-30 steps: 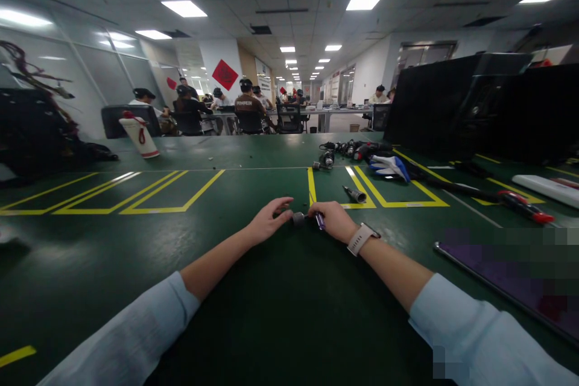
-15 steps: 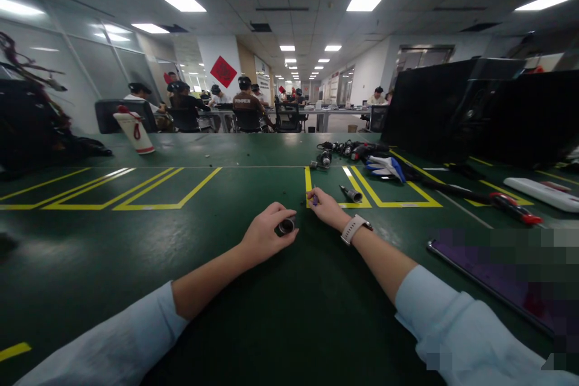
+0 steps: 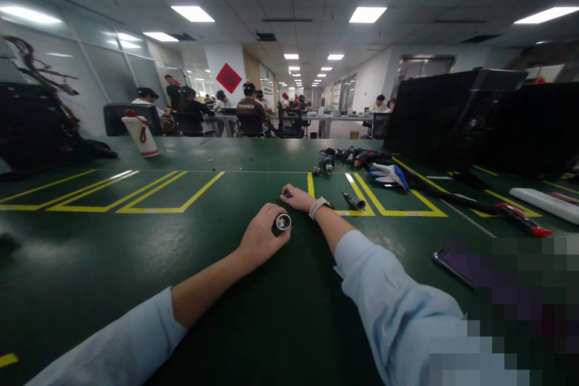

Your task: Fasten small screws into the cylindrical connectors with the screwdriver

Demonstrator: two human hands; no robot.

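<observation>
My left hand [image 3: 262,235] is closed around a small dark metal cylinder [image 3: 283,222], its round open end turned toward me, just above the green table [image 3: 136,241]. My right hand [image 3: 296,198] reaches farther out over the table, fingers pinched on a thin purple-tipped tool [image 3: 287,195] whose end shows at the fingertips. A pale watch [image 3: 316,207] sits on that wrist. Both arms wear light blue sleeves.
Yellow lines mark boxes on the table. A small metal part [image 3: 355,201], blue-white gloves [image 3: 389,174], a heap of dark parts [image 3: 344,157], and a red-handled tool [image 3: 520,217] lie at right. Black monitors [image 3: 452,108] stand behind. A white bottle [image 3: 139,136] stands far left. People sit at distant desks.
My left hand picked up the cylinder and turned its open end toward me. My right hand drew away from it, moving forward and left across the table with the thin tool.
</observation>
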